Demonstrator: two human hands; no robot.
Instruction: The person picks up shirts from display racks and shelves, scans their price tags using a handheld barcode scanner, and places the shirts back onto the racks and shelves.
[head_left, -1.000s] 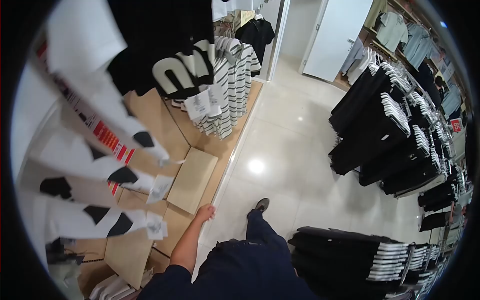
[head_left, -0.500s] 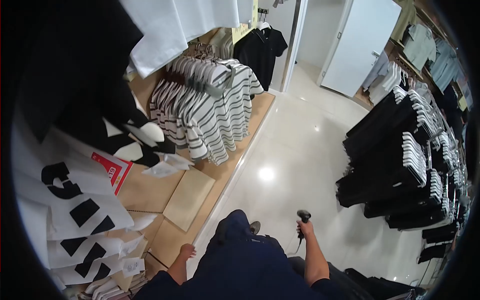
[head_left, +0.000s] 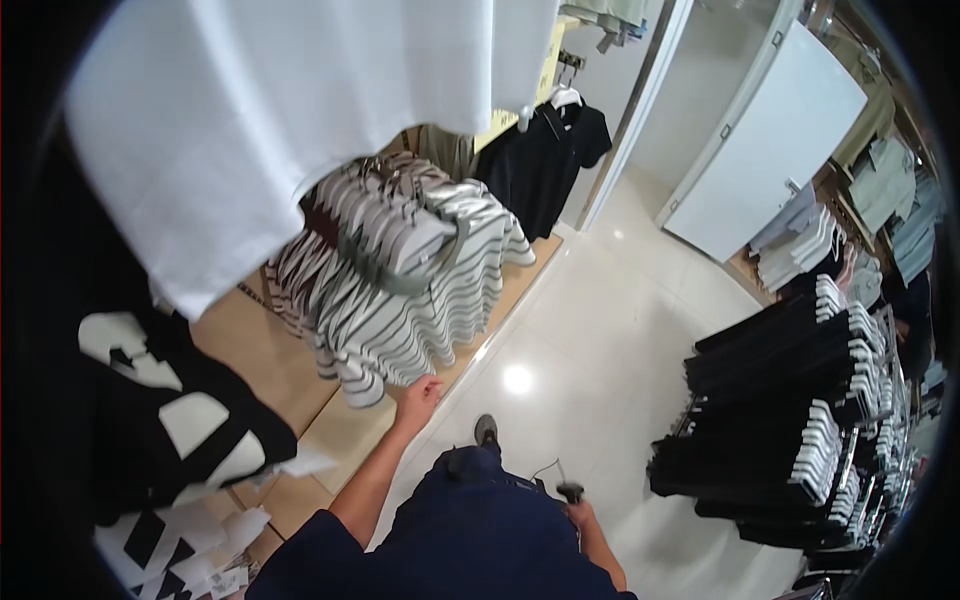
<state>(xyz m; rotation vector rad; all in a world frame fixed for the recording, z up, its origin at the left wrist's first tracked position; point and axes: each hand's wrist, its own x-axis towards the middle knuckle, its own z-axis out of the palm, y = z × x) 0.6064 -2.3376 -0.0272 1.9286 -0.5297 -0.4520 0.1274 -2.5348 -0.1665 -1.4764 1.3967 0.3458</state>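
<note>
My right hand [head_left: 580,513] is closed around a dark handheld barcode scanner [head_left: 570,492], low beside my body, and a thin cord loops up near it. In front of me on the left, my left hand [head_left: 418,402] reaches out with loosely bent fingers and holds nothing that I can see. It is nearest to the lower hems of striped shirts [head_left: 420,320], which hang on a crowded rack of hangers. Whether it touches the cloth cannot be made out.
White garments [head_left: 290,110] hang close overhead on the left, above black-and-white printed clothes [head_left: 190,410]. A wooden platform [head_left: 340,440] edges the shiny floor [head_left: 560,400]. Black trousers [head_left: 760,440] hang on a rack at right. A white door [head_left: 765,140] stands ajar beyond.
My left hand has moved forward towards the striped shirts. My right hand, with the scanner, has dropped closer to my body. The view has shifted forward along the aisle, and a shoe shows farther ahead.
</note>
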